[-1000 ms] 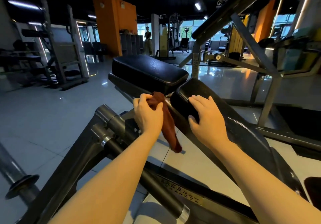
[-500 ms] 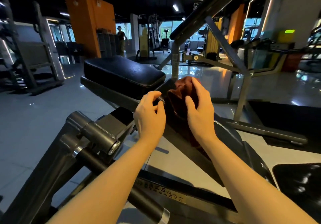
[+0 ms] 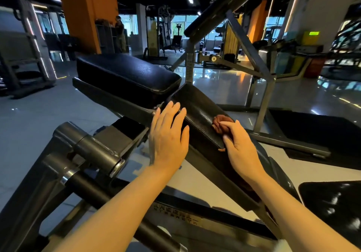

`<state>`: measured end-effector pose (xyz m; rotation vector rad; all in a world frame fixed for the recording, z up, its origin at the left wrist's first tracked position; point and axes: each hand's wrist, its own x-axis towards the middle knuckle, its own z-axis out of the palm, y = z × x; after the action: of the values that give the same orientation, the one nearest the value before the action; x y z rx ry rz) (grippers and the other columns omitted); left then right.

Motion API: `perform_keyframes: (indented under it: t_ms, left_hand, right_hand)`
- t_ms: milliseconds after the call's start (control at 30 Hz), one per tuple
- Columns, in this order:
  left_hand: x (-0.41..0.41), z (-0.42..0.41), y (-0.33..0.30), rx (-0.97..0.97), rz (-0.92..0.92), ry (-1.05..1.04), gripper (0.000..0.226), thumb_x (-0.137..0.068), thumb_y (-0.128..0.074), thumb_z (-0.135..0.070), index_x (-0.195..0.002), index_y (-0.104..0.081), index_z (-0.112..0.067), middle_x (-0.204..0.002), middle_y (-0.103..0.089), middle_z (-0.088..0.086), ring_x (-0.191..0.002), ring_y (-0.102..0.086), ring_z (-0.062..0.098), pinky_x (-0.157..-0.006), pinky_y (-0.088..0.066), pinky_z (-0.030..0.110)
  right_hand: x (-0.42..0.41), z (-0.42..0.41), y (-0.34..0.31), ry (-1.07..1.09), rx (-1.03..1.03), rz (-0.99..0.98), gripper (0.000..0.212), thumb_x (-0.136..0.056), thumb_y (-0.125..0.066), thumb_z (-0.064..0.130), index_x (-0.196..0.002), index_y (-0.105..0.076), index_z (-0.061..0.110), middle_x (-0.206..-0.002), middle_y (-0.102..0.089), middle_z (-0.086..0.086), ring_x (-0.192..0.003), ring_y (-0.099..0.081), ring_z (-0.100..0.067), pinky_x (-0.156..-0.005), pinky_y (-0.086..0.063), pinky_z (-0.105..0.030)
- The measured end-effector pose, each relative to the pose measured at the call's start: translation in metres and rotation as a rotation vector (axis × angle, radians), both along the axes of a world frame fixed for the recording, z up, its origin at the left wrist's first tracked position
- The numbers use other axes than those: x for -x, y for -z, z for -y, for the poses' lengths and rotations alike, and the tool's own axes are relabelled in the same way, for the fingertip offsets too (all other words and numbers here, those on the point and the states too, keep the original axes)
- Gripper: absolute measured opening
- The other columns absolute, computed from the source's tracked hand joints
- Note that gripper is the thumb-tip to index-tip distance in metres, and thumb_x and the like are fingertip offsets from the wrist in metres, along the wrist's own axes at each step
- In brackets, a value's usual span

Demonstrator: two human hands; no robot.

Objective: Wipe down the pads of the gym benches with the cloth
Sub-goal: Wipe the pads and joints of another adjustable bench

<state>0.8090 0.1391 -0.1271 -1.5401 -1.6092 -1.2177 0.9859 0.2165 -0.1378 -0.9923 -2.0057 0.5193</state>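
Two hands worked: left hand [image 3: 168, 136] lay flat, fingers spread, on the slanted black leather pad [image 3: 199, 115]; right hand [image 3: 239, 146] pinched the soft, limp rust-brown cloth [image 3: 219, 121], best bunched.

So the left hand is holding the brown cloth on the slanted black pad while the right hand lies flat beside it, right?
Not quite: the hands are swapped. In the head view the right hand holds the brown cloth on the slanted black pad, while the left hand lies flat beside it.
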Motion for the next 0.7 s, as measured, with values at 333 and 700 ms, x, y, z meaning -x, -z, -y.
perform_keyframes:
  t_ms: [333, 700]
  left_hand:
    - [0.019, -0.001, -0.026, 0.045, -0.312, -0.011, 0.029, -0.08, -0.06, -0.025, -0.102, -0.067, -0.006, -0.106, -0.065, 0.011, -0.108, -0.056, 0.024, -0.114, -0.028, 0.046]
    - [0.037, -0.022, -0.021, -0.119, -0.398, 0.083, 0.027, -0.078, -0.061, -0.025, -0.093, -0.071, -0.005, -0.098, -0.069, 0.011, -0.101, -0.057, 0.021, -0.109, -0.034, 0.044]
  right_hand:
    - [0.063, -0.006, -0.059, -0.369, -0.13, -0.057, 0.046, -0.096, -0.048, 0.004, -0.135, -0.051, 0.03, -0.134, -0.042, 0.02, -0.128, -0.03, 0.012, -0.108, -0.024, -0.011]
    - [0.044, -0.011, -0.039, -0.395, -0.15, -0.111, 0.051, -0.094, -0.052, 0.0, -0.135, -0.053, 0.03, -0.145, -0.044, 0.012, -0.139, -0.033, -0.004, -0.116, -0.029, -0.028]
